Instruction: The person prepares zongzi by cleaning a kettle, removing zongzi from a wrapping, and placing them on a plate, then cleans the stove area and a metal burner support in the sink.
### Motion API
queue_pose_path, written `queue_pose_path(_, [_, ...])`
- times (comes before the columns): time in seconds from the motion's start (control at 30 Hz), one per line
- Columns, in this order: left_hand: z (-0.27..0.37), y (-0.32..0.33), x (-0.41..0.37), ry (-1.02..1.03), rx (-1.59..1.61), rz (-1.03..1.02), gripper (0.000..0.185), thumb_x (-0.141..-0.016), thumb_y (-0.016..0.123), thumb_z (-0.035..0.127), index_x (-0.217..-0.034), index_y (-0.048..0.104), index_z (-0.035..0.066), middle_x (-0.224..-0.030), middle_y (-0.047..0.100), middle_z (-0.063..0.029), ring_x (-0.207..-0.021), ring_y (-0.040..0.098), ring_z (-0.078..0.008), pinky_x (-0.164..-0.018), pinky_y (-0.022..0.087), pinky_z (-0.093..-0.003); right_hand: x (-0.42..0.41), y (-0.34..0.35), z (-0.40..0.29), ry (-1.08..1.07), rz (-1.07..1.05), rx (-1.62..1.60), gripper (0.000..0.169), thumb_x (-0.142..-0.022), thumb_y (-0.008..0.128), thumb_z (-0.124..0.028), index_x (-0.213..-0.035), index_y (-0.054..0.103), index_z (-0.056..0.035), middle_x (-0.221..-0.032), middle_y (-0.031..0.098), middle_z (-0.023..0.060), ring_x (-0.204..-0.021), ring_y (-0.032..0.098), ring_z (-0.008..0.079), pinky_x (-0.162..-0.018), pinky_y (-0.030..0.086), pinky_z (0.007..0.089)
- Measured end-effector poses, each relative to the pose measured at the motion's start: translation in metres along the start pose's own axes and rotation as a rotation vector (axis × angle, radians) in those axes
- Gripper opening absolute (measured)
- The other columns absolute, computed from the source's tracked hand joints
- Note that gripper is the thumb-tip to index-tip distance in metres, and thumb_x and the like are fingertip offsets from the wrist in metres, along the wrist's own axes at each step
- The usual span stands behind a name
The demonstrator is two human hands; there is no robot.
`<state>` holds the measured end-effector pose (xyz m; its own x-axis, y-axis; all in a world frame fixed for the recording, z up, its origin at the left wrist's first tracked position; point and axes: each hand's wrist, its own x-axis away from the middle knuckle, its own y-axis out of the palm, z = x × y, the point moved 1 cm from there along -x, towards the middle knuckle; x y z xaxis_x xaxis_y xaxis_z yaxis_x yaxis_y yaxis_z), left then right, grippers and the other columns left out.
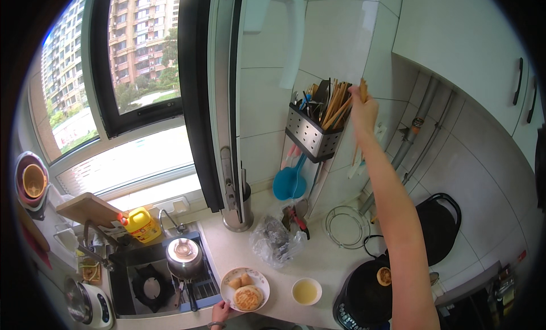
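Note:
My right hand point(363, 108) is raised beside the perforated metal utensil caddy point(315, 133) on the tiled wall, its fingers closed around several wooden chopsticks point(363, 87). More chopsticks point(338, 100) and dark utensils stand in the caddy. Low down, my left hand point(220, 312) touches the rim of a patterned plate point(263, 303) at the counter's front edge. On that plate lie a browned flatbread point(248, 297) and smaller pale pieces of food point(239, 281). A bowl of yellowish liquid point(306, 291) is to the right. My right forearm partly hides an electric griddle point(362, 283) holding a small browned cake point(384, 276).
The sink point(128, 283) at left holds a lidded pot point(184, 255) and a black burner grate point(152, 288). A plastic bag point(276, 244), a wire rack point(347, 227) and a blue ladle point(290, 182) are behind the plate. The window frame point(232, 116) juts inward.

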<state>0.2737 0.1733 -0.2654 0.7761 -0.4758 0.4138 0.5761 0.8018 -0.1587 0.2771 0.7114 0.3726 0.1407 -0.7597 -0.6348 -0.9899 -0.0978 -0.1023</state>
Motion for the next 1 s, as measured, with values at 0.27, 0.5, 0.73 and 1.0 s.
queue_pose_path(0.27, [-0.004,0.002,0.0,0.034,-0.004,0.011,0.027,-0.097,0.055,0.015,-0.112,0.064,-0.005,-0.09,0.069,-0.0082,-0.078,0.067,-0.0158,-0.07,0.058,-0.0319,-0.013,-0.059,-0.061,-0.359,0.072,-0.219,0.034,-0.098,0.054,-0.035,-0.087,0.061,-0.0035,-0.071,0.052,0.0007,-0.06,0.044,0.0126,-0.057,0.039,0.034])
queue_pose_path(0.5, [0.003,0.003,0.006,0.07,-0.032,0.051,0.026,-0.096,0.057,0.017,-0.109,0.066,-0.004,-0.086,0.069,-0.0064,-0.075,0.065,-0.0139,-0.068,0.056,-0.0302,0.024,-0.004,0.002,-0.258,-0.248,0.26,0.053,-0.08,0.076,-0.044,-0.105,0.059,-0.0002,-0.077,0.065,0.0098,-0.071,0.063,0.0205,-0.069,0.049,0.0358])
queue_pose_path(0.73, [0.004,0.0,0.006,0.096,-0.198,0.028,0.041,-0.095,0.059,0.03,-0.119,0.061,-0.003,-0.092,0.07,-0.0144,-0.085,0.064,-0.0216,-0.077,0.052,-0.0352,0.001,0.051,0.013,-0.156,-0.044,0.427,0.032,-0.091,0.064,-0.029,-0.097,0.062,0.0023,-0.086,0.069,0.0216,-0.084,0.066,0.0431,-0.076,0.052,0.0488])
queue_pose_path(1.0, [0.031,-0.002,0.016,0.07,-0.115,0.023,0.03,-0.094,0.058,0.022,-0.105,0.068,-0.004,-0.077,0.069,-0.0062,-0.07,0.063,-0.0115,-0.066,0.051,-0.028,-0.006,0.051,0.013,-0.3,-0.009,0.409,0.032,-0.09,0.065,-0.032,-0.094,0.066,0.0007,-0.077,0.067,0.0201,-0.079,0.066,0.0412,-0.072,0.051,0.0476])
